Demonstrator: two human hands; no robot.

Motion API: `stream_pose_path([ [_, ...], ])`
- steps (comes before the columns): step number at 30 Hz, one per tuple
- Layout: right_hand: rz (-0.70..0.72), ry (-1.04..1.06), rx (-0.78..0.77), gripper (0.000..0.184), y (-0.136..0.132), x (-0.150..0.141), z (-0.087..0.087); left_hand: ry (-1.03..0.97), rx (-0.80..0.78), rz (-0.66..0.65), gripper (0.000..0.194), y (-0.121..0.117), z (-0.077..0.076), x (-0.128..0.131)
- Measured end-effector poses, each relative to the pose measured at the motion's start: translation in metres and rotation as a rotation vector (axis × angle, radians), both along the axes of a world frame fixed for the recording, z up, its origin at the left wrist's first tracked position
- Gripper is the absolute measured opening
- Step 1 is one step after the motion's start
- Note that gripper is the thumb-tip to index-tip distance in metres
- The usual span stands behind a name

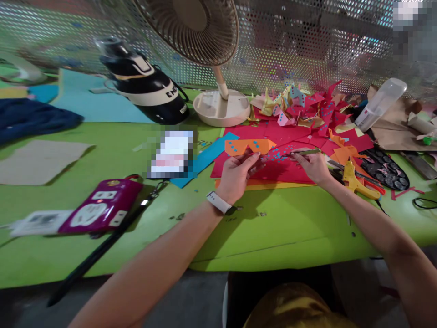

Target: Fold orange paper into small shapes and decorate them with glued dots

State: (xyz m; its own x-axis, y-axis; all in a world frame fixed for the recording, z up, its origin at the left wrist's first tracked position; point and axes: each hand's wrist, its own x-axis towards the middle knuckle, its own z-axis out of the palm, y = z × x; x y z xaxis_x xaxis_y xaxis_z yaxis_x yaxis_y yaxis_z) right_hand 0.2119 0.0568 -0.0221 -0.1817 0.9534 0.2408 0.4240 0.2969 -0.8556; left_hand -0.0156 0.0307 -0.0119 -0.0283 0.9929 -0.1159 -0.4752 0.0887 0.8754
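Green table (290, 228), arms (164, 246) fwd: L hand (236, 175) grips orange paper (243, 146), R hand (314, 167) pinches tweezers (310, 152).

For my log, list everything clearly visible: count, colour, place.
Dotted strip: 1, orange, centre
Tweezers: 1, dark, centre
Dots: many, blue, centre
Paper sheets: several, red, centre
Plain strip: 1, blue, centre
Scraps: many, mixed, back right
Glue gun: 1, yellow, right
Bottle: 1, translucent, back right
Fan: 1, beige, back centre
Flask: 1, black-white, back left
Phone: 1, colour unclear, left
Device: 1, purple, front left
Cloth: 1, navy, far left
Table: 1, green, beneath
Left hand: 1, bare, holding dotted strip
Right hand: 1, bare, holding tweezers
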Motion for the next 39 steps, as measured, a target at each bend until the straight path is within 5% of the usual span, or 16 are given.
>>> stream_pose_path([
  [18, 0.018, -0.073, 0.211, 0.025, -0.013, 0.003, 0.010, 0.000, 0.011, 0.004, 0.030, -0.001, 0.002, 0.002],
  [39, -0.011, 0.013, 0.153, 0.035, -0.008, 0.001, -0.001, -0.002, 0.010, -0.005, 0.029, 0.000, 0.000, 0.002],
])
